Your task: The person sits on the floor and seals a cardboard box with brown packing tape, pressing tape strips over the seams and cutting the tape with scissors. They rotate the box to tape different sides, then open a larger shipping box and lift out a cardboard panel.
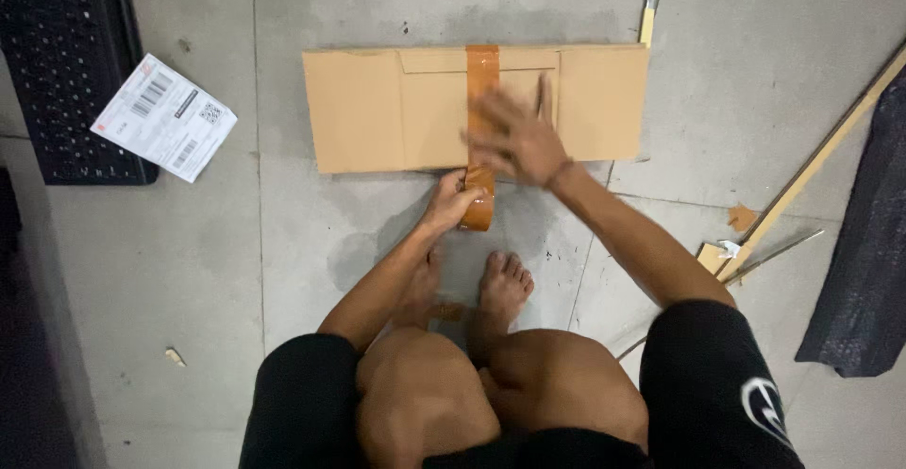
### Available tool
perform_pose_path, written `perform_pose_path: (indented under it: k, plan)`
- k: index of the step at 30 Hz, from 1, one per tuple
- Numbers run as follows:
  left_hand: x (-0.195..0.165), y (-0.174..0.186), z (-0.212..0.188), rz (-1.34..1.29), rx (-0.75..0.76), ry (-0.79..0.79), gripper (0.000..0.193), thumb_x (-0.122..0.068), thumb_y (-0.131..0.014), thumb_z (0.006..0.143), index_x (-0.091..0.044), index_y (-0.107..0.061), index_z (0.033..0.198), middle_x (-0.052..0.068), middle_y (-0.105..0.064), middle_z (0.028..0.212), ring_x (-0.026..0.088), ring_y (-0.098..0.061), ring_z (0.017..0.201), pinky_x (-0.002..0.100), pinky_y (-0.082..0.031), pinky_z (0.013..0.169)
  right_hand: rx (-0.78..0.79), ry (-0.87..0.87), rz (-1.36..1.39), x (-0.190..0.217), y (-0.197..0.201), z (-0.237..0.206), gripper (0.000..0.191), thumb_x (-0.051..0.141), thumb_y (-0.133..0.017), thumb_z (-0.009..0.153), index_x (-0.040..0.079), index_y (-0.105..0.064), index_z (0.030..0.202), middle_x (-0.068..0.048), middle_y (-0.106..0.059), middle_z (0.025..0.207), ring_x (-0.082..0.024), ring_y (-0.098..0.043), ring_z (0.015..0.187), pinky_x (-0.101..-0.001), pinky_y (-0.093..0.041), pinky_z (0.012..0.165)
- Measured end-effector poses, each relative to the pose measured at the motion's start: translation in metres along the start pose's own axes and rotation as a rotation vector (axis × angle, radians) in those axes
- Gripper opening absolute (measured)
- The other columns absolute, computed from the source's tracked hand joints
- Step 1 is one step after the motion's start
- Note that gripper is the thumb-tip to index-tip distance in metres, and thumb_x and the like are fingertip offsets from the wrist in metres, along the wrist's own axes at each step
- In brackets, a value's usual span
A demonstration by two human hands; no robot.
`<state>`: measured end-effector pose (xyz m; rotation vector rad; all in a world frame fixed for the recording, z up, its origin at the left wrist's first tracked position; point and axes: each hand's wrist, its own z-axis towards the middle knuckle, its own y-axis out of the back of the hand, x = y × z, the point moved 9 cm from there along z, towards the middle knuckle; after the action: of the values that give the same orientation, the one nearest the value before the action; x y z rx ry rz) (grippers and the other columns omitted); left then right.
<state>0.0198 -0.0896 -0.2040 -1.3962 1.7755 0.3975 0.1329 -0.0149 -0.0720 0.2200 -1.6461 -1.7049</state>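
One brown tape strip (481, 101) runs lengthwise away across the flat cardboard box (377, 110).

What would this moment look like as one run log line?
left hand: grips tape roll | right hand: flat on tape strip | cardboard box: flattened on floor

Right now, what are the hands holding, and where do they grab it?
The left hand grips a roll of brown tape by its round outer edge. The right hand holds nothing; it lies flat on the cardboard box beside the tape strip.
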Motion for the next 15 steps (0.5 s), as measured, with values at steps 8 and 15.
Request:
perform_pose_path:
  k: [8, 15]
  plan:
    - [-0.008, -0.011, -0.009, -0.235, 0.013, -0.062, 0.039, -0.007, -0.066, 0.089, 0.003, -0.057, 0.126, 0.013, -0.072, 0.095, 0.023, -0.072, 0.078, 0.037, -0.061, 0.069, 0.132, -0.25, 0.426, -0.021, -0.014, -0.017, 0.035, 0.061, -0.074, 0.096, 0.033, -0.073, 0.117, 0.005, -0.067, 0.124, -0.017, -0.055, 0.124, -0.0565, -0.028, 0.125]
    - [0.007, -0.028, -0.014, -0.413, 0.094, -0.037, 0.054, -0.011, -0.067, 0.094, -0.003, -0.035, 0.136, 0.018, -0.069, 0.098, 0.027, -0.075, 0.082, 0.043, -0.066, 0.072, 0.025, -0.173, 0.159, -0.018, 0.019, 0.014, 0.069, 0.079, -0.075, 0.067, 0.025, -0.073, 0.11, -0.002, -0.062, 0.123, -0.027, -0.049, 0.126, -0.0626, -0.016, 0.114]
